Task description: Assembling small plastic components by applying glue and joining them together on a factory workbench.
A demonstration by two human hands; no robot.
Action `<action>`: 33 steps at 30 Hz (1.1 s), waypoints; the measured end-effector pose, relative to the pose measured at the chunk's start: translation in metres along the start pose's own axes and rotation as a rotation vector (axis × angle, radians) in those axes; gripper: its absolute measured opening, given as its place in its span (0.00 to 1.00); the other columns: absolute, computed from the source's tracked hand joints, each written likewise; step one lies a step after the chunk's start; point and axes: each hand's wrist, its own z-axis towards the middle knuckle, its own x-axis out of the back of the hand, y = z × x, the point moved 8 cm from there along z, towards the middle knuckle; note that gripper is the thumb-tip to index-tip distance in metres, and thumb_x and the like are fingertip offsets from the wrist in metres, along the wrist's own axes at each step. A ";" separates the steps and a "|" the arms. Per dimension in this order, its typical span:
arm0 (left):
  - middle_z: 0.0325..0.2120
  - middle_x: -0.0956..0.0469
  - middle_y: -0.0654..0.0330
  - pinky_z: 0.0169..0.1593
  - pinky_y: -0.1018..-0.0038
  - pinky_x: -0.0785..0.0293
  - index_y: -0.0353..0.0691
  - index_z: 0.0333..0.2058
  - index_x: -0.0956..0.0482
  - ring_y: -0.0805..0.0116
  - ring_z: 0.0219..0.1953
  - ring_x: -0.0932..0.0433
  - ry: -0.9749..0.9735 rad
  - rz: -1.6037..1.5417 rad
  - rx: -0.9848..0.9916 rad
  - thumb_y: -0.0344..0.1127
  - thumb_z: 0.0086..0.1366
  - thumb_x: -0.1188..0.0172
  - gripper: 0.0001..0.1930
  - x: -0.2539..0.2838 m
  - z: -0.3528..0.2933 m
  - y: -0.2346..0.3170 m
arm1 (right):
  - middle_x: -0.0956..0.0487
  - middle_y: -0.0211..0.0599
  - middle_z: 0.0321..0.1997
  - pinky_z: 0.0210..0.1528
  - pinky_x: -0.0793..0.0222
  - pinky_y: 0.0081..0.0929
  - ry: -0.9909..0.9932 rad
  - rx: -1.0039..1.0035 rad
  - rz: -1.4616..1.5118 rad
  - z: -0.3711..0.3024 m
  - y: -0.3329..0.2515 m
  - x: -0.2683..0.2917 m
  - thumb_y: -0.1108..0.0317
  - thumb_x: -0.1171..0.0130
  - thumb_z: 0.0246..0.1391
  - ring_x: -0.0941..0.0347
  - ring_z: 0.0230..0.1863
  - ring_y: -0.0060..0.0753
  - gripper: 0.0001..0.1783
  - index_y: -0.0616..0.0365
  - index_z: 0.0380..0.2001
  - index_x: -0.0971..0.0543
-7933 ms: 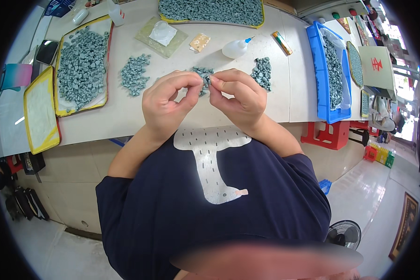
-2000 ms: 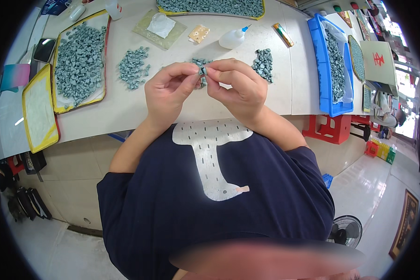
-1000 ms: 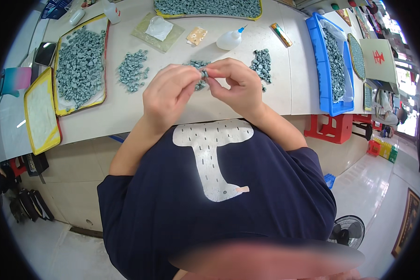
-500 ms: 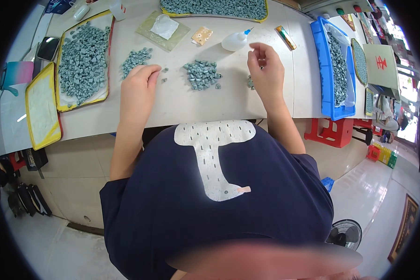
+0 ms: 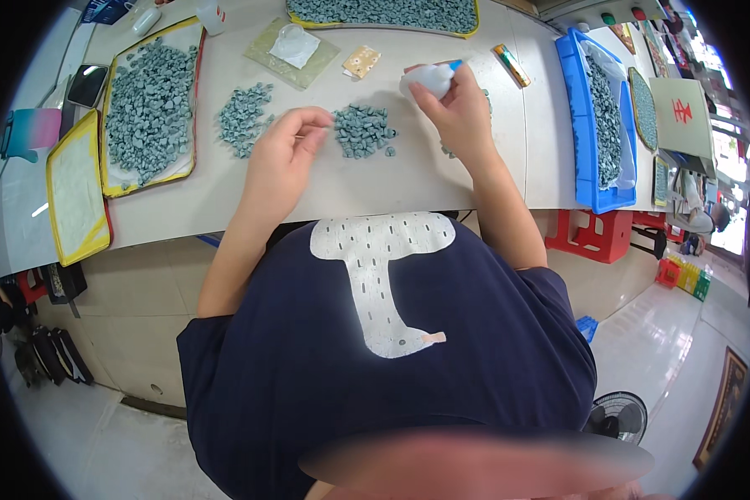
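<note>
My right hand (image 5: 462, 117) grips a small white squeeze bottle (image 5: 429, 81) with a blue tip, tilted above the table. To its left lies a middle pile of grey-green stone pieces (image 5: 361, 132). At that pile's left edge my left hand (image 5: 285, 158) is closed, thumb and fingertips drawn together. Whatever it may pinch is too small to make out. A second loose pile of the stones (image 5: 243, 117) spreads beyond the left hand. More stones (image 5: 487, 102) show beside my right hand, which hides most of them.
Yellow-rimmed trays of stones stand at left (image 5: 152, 108) and at the back (image 5: 383, 12). A blue crate (image 5: 587, 196) of stones is at right. A patterned packet (image 5: 362, 62), a green pad (image 5: 308, 73) and a thin box (image 5: 511, 67) lie on the table (image 5: 375, 193).
My right hand has taken hold of the squeeze bottle and lifted it, tilting it leftward. My left hand has moved right, from the left pile to the edge of the middle one.
</note>
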 end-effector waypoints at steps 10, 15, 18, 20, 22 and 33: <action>0.33 0.25 0.59 0.36 0.81 0.31 0.32 0.45 0.25 0.75 0.31 0.30 -0.296 -1.466 0.430 0.29 0.66 0.44 0.11 -0.057 0.006 -0.035 | 0.22 0.35 0.35 0.38 0.29 0.24 0.019 0.447 -0.209 -0.023 -0.068 0.024 0.73 0.29 0.38 0.26 0.38 0.30 0.25 0.55 0.44 0.21; 0.34 0.25 0.59 0.37 0.81 0.31 0.33 0.44 0.26 0.75 0.32 0.31 -0.236 -1.451 0.410 0.30 0.65 0.44 0.10 -0.058 0.010 -0.046 | 0.23 0.32 0.33 0.37 0.32 0.25 0.071 0.565 -0.414 -0.028 -0.076 0.022 0.71 0.29 0.33 0.27 0.35 0.30 0.24 0.51 0.41 0.18; 0.34 0.26 0.58 0.36 0.80 0.32 0.34 0.43 0.26 0.74 0.31 0.32 -0.292 -1.530 0.422 0.29 0.66 0.45 0.08 -0.060 0.009 -0.047 | 0.23 0.26 0.31 0.37 0.38 0.25 0.109 0.650 -0.566 -0.032 -0.089 0.017 0.70 0.29 0.32 0.29 0.34 0.27 0.24 0.47 0.40 0.18; 0.34 0.26 0.58 0.36 0.79 0.32 0.35 0.42 0.27 0.74 0.31 0.32 -0.302 -1.544 0.409 0.29 0.66 0.45 0.08 -0.059 0.009 -0.049 | 0.23 0.24 0.31 0.38 0.39 0.25 0.112 0.662 -0.586 -0.032 -0.090 0.014 0.70 0.29 0.31 0.29 0.34 0.26 0.24 0.46 0.40 0.17; 0.34 0.26 0.58 0.36 0.79 0.33 0.35 0.42 0.27 0.74 0.31 0.32 -0.327 -1.569 0.383 0.29 0.66 0.46 0.07 -0.057 0.009 -0.050 | 0.23 0.21 0.31 0.39 0.41 0.25 0.122 0.682 -0.627 -0.033 -0.092 0.011 0.69 0.29 0.31 0.29 0.35 0.24 0.24 0.44 0.39 0.17; 0.33 0.27 0.58 0.36 0.78 0.33 0.34 0.41 0.27 0.73 0.30 0.33 -0.312 -1.492 0.360 0.29 0.66 0.46 0.07 -0.050 0.007 -0.048 | 0.22 0.21 0.31 0.41 0.41 0.27 0.122 0.734 -0.693 -0.039 -0.107 0.003 0.68 0.30 0.32 0.28 0.35 0.25 0.22 0.42 0.38 0.17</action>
